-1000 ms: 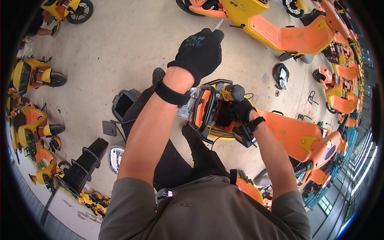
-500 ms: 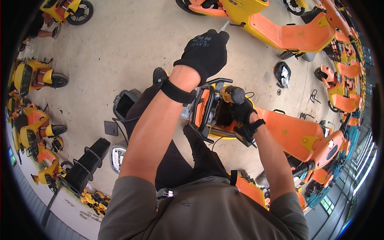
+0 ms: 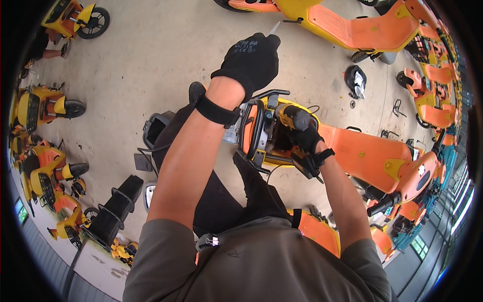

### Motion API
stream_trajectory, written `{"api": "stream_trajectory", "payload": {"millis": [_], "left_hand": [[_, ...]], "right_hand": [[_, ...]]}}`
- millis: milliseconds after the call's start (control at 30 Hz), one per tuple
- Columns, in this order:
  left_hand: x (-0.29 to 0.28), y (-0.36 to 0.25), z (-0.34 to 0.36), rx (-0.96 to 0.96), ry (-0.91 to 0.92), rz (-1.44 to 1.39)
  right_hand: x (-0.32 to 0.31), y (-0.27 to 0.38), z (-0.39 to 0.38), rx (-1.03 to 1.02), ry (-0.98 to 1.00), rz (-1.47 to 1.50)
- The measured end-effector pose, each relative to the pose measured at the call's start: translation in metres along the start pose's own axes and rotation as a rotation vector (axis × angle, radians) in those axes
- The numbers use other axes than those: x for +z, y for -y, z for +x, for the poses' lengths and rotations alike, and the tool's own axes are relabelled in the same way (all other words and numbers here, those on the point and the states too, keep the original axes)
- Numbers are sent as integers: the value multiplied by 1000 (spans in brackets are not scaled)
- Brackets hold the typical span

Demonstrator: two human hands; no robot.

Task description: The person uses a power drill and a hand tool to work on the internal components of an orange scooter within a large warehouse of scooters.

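My left hand (image 3: 249, 63), in a black glove, is raised beyond the near scooter with its fingers closed. A thin whitish strip (image 3: 274, 28) sticks out past its fingertips; its exact kind is unclear. My right hand (image 3: 306, 138), also gloved, is wrapped round the grip of a yellow and black cordless drill (image 3: 292, 118). The drill sits over the open rear compartment of an orange and yellow scooter (image 3: 365, 151); its tip is hard to make out. Beside the compartment, a black tubular rack (image 3: 258, 128) stands at the scooter's left end, between my legs.
Another orange and yellow scooter (image 3: 347, 30) stands at the far side. A black bag-like item (image 3: 355, 80) lies on the floor to the right. A black bin (image 3: 156, 130) and a tall black post-like part (image 3: 115, 209) are at left. Parked scooters line both sides.
My left hand has shifted slightly up and to the left with the strip. The drill stays over the compartment in my right hand. The whole view has shifted slightly.
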State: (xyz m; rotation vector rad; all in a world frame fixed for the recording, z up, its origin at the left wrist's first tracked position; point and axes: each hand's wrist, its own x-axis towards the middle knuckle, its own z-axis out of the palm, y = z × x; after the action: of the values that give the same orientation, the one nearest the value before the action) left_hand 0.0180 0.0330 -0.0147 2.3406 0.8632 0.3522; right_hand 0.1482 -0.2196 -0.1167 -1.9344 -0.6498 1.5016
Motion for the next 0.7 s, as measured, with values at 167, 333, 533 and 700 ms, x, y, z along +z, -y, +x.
{"api": "stream_trajectory", "payload": {"millis": [167,333,533,700], "left_hand": [[6,-3,3,3,38,20],[15,-10,6,25,78,35],[26,-25,-2,89,202,36],[38,-31,-13,274,285,89]], "right_hand": [[-11,-9,-9,35,17,59],[-11,-19,-24,79,-27,211],[-9,-28,-49,-69,-105,148],[-7,-63,-84,-598,-352,-504]]}}
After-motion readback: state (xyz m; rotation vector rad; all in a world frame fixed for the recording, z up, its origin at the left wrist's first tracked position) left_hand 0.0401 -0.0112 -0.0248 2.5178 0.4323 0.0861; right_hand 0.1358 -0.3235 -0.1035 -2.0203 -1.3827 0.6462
